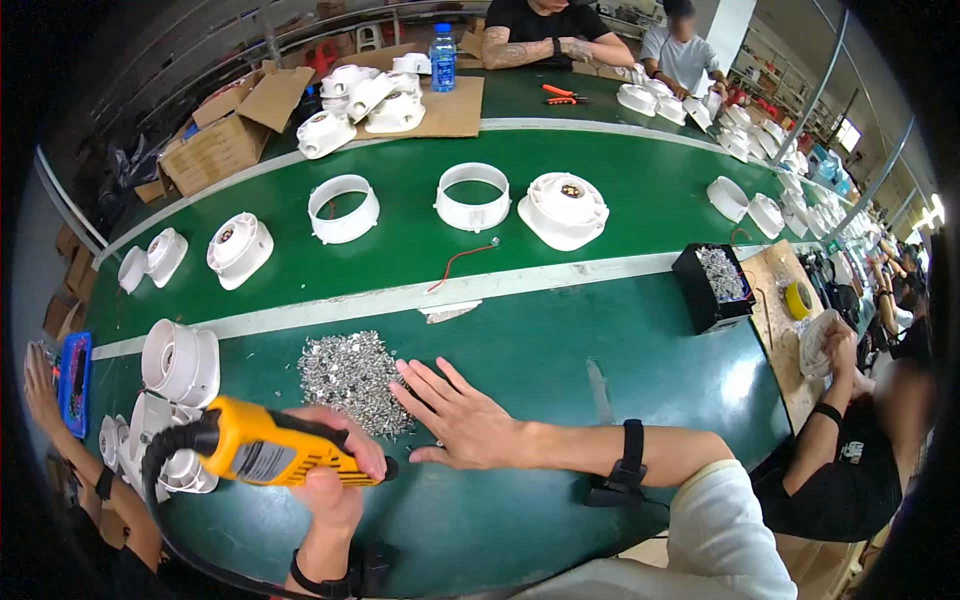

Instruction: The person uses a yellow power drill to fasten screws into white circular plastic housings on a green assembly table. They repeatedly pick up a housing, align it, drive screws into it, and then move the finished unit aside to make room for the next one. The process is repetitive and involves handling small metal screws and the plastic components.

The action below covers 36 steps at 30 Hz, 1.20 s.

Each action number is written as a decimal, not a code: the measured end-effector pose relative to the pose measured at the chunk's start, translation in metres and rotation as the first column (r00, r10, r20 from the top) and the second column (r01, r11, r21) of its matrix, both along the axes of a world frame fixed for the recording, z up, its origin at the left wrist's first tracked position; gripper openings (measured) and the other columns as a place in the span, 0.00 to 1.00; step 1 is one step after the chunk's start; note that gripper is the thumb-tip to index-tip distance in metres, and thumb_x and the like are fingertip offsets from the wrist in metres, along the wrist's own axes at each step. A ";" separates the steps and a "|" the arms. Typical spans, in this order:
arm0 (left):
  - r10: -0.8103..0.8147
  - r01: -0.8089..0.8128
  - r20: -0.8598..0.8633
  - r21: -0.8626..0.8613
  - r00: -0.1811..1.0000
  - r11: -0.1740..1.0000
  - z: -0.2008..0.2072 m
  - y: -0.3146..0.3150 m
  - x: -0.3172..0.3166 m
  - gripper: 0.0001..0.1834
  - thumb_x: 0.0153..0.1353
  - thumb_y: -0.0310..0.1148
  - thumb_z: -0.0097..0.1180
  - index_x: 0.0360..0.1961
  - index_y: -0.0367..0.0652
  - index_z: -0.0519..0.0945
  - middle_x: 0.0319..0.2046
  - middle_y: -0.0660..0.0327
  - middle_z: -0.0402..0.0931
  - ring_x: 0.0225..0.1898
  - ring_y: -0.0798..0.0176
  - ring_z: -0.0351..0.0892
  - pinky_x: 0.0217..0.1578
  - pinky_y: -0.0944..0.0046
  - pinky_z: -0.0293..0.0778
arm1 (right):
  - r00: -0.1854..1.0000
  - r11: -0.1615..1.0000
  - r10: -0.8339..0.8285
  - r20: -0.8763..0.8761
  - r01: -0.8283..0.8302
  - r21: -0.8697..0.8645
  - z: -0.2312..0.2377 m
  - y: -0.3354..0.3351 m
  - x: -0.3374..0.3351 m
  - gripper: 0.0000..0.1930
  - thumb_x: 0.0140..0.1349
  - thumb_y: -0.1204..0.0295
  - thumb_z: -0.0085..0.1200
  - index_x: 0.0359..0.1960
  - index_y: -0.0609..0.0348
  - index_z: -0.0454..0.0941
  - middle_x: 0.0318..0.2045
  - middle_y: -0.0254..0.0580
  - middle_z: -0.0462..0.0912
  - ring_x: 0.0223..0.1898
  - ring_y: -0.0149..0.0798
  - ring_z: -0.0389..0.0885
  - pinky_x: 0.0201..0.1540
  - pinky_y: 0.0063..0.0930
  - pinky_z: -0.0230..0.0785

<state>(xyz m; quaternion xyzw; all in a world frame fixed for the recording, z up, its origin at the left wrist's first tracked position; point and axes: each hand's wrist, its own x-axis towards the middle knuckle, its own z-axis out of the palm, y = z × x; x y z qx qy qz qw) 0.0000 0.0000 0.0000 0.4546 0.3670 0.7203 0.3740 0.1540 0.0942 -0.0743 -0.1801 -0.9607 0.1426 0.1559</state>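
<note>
My left hand (pixel 325 490) is wrapped round a yellow electric screwdriver (pixel 265 445), whose black nose points right. A thick black cord leaves its left end and curls down toward the lower edge. The tool is held over the bench, just below a heap of small silvery screws (pixel 345 375). My right hand (pixel 455 415) is open with fingers spread, palm down, its fingertips at the heap's right edge. What lies under that palm is hidden. Left of the tool stand several white plastic housings (pixel 180 360), some stacked and partly covered by it.
A green conveyor belt (pixel 400 255) runs beyond the bench, bearing white rings (pixel 343 208), housings (pixel 564 210) and a thin red wire (pixel 460 262). To the right are a black bin of screws (pixel 715 285) and yellow tape (pixel 798 300). Co-workers sit right, left and across.
</note>
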 end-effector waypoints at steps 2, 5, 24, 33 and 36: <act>-0.014 0.013 0.064 0.002 0.998 1.000 0.002 0.000 0.001 0.35 0.50 0.59 0.60 0.41 0.38 0.63 0.14 0.59 0.67 0.13 0.64 0.68 0.15 0.67 0.68 | 1.000 0.999 0.016 -0.011 -0.015 0.033 0.005 0.009 0.003 0.44 0.58 0.50 0.50 0.66 0.67 0.45 0.67 0.59 0.44 0.69 0.54 0.41 0.68 0.50 0.35; 0.006 -0.009 0.119 0.021 0.993 1.000 -0.003 -0.006 0.008 0.35 0.50 0.59 0.60 0.40 0.38 0.63 0.14 0.59 0.67 0.13 0.64 0.68 0.14 0.67 0.68 | 0.998 0.997 0.060 0.007 -0.060 0.040 0.026 0.025 0.013 0.42 0.58 0.54 0.51 0.65 0.68 0.47 0.67 0.60 0.45 0.69 0.54 0.43 0.67 0.50 0.38; 0.033 -0.040 0.110 0.061 0.993 0.997 -0.009 -0.006 0.003 0.35 0.52 0.61 0.56 0.40 0.39 0.61 0.14 0.59 0.67 0.12 0.65 0.68 0.14 0.67 0.68 | 0.966 0.828 -0.246 -0.081 0.253 0.501 0.030 0.209 -0.108 0.17 0.54 0.71 0.50 0.45 0.65 0.74 0.54 0.54 0.70 0.56 0.46 0.69 0.56 0.41 0.61; 0.037 -0.041 0.136 0.029 0.990 0.999 -0.010 -0.012 0.000 0.35 0.51 0.61 0.57 0.40 0.39 0.62 0.15 0.59 0.69 0.15 0.64 0.70 0.16 0.65 0.69 | 0.898 0.783 -0.437 -0.056 0.410 0.467 0.023 0.216 -0.136 0.15 0.54 0.68 0.51 0.42 0.59 0.77 0.48 0.49 0.72 0.55 0.45 0.67 0.60 0.48 0.54; -0.007 0.003 0.151 0.028 0.989 1.000 -0.007 -0.010 0.000 0.35 0.51 0.59 0.59 0.40 0.38 0.62 0.16 0.58 0.69 0.15 0.64 0.70 0.17 0.65 0.69 | 0.881 0.814 -0.318 -0.349 0.442 0.375 0.035 0.213 -0.106 0.11 0.49 0.69 0.58 0.32 0.62 0.80 0.47 0.53 0.71 0.51 0.48 0.70 0.59 0.47 0.57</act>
